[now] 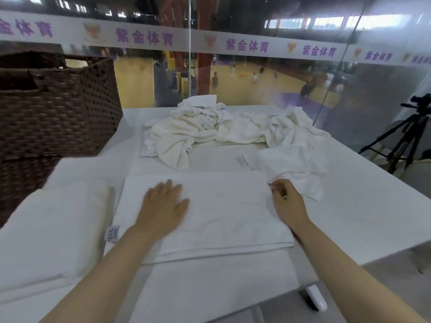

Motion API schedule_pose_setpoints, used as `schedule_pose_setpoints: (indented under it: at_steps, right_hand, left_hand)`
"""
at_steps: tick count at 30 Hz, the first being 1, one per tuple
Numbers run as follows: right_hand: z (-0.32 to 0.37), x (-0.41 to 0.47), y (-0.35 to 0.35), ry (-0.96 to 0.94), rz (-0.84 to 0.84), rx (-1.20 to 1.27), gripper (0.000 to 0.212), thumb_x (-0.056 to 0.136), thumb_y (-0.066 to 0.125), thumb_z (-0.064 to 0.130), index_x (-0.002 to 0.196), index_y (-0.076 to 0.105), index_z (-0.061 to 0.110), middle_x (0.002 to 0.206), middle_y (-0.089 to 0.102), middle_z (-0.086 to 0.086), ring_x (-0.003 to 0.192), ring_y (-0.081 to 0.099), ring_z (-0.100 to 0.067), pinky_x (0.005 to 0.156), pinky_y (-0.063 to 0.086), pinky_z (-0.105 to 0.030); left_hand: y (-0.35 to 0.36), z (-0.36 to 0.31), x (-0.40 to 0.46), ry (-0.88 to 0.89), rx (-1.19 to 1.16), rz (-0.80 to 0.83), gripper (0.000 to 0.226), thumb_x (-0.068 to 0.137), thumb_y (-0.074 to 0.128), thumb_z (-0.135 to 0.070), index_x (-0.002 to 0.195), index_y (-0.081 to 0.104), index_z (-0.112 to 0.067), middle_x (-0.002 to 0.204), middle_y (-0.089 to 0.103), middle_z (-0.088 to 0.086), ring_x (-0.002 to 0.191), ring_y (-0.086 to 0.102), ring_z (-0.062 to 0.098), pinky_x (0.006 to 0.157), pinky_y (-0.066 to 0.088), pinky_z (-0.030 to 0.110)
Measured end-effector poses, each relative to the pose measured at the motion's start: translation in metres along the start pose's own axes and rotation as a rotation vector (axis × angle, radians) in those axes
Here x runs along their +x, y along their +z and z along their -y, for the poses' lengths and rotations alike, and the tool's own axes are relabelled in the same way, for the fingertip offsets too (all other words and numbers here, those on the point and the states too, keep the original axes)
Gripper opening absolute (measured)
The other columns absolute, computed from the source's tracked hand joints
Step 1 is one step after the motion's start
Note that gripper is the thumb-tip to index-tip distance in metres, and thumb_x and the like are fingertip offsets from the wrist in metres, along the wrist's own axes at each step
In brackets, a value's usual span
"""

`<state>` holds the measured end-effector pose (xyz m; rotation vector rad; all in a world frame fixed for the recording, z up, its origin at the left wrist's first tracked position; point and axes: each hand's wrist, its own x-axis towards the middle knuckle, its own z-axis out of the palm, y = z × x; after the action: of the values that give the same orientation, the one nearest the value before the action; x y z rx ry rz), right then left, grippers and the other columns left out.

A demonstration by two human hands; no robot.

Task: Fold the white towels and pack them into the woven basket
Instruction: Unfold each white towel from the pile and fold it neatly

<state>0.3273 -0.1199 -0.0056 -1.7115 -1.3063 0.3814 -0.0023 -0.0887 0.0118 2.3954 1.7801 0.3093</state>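
Note:
A white towel (224, 206) lies flat and folded in half on the white table (361, 217) right in front of me. My left hand (163, 206) rests flat on its left part, fingers spread. My right hand (285, 203) pinches the towel's far right corner between its fingertips. A stack of folded towels (51, 234) sits at my near left. Behind it, at the far left, stands the dark brown woven basket (53, 108). A heap of crumpled white towels (228, 129) lies at the back of the table.
A loose crumpled towel (293, 169) lies just beyond my right hand. A glass wall (256, 78) stands behind the table. A black camera tripod (405, 136) stands off the table's right side. The table's front edge is close to my body.

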Motion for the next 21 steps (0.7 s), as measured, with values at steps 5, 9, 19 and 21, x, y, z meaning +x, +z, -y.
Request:
schedule_pose_setpoints:
  at_steps: [5,9,19,21]
  right_hand:
    - [-0.001,-0.005,-0.004,-0.007,0.16,-0.091,0.026,0.093,0.061,0.027,0.118,0.055,0.029,0.1,0.057,0.006,0.084,0.053,-0.005,0.071,0.037,-0.014]
    - [0.004,0.001,-0.004,-0.064,0.221,-0.161,0.024,0.09,0.064,0.026,0.114,0.059,0.023,0.096,0.061,0.006,0.079,0.054,-0.006,0.065,0.036,-0.006]
    - [0.043,0.049,-0.017,0.35,0.596,-0.249,0.009,0.082,0.071,0.013,0.082,0.064,0.006,0.063,0.053,-0.005,0.053,0.048,-0.016,0.049,0.036,-0.022]
    - [0.051,0.058,-0.016,0.42,0.609,-0.254,0.016,0.084,0.069,0.016,0.077,0.057,0.008,0.062,0.049,-0.007,0.052,0.044,-0.018,0.051,0.035,-0.024]
  left_hand:
    - [0.012,-0.017,-0.035,0.311,-0.048,0.079,0.08,0.083,-0.001,-0.077,0.15,0.026,-0.041,0.16,0.011,-0.016,0.149,0.009,0.008,0.118,0.0,0.023]
    - [0.003,-0.011,-0.037,0.37,0.021,0.205,0.072,0.084,0.0,-0.071,0.151,0.001,-0.047,0.158,-0.013,-0.022,0.147,-0.012,0.001,0.118,-0.01,0.023]
    - [-0.013,-0.116,-0.034,0.522,-0.037,0.339,0.046,0.102,0.04,-0.031,0.146,0.039,-0.014,0.155,0.032,0.005,0.141,0.028,0.024,0.113,0.02,0.03]
    - [0.006,-0.144,-0.034,0.6,-0.009,0.272,0.049,0.099,0.044,-0.042,0.141,0.044,-0.016,0.149,0.04,0.005,0.135,0.036,0.027,0.11,0.029,0.036]
